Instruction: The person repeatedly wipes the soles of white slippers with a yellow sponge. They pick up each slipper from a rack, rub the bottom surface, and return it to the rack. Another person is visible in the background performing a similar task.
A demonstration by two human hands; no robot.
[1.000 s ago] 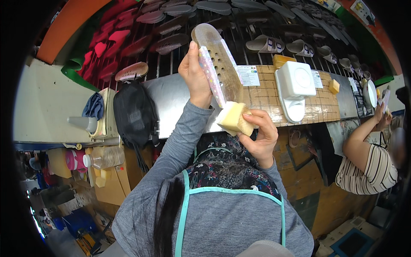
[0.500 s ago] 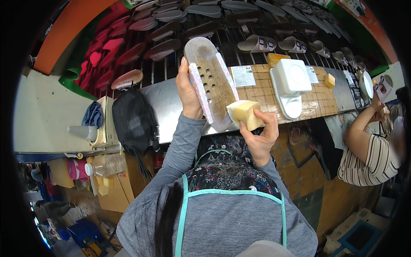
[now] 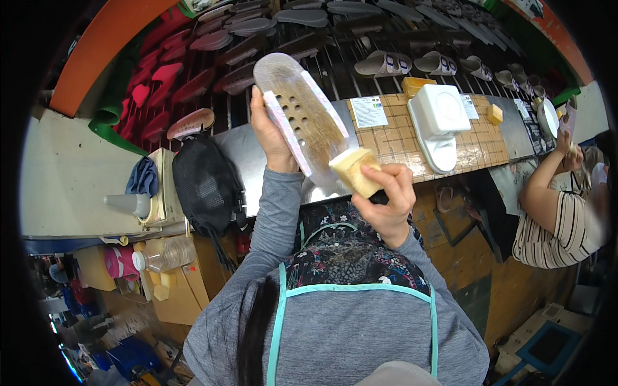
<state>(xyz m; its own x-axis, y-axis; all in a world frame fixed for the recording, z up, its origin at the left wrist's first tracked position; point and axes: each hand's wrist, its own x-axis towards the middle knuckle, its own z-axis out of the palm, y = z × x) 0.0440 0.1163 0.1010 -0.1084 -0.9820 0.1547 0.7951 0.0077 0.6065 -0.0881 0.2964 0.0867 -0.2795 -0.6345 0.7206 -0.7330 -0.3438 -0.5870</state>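
Over the bench's [image 3: 244, 148] near edge are one sole [image 3: 308, 109] and one sponge [image 3: 356, 168]. The left hand [image 3: 273, 135] grips the sole along its left side; the right hand [image 3: 389, 201] pinches the sponge by the sole's near end, contact unclear. The sole's long axis slants, one rounded end pointing away and leftward, the other nearer the body. One white container [image 3: 441, 109] and two papers [image 3: 369, 112] sit right. Left fingers are mostly hidden; the slippers [image 3: 384, 64] beyond are too dim to count.
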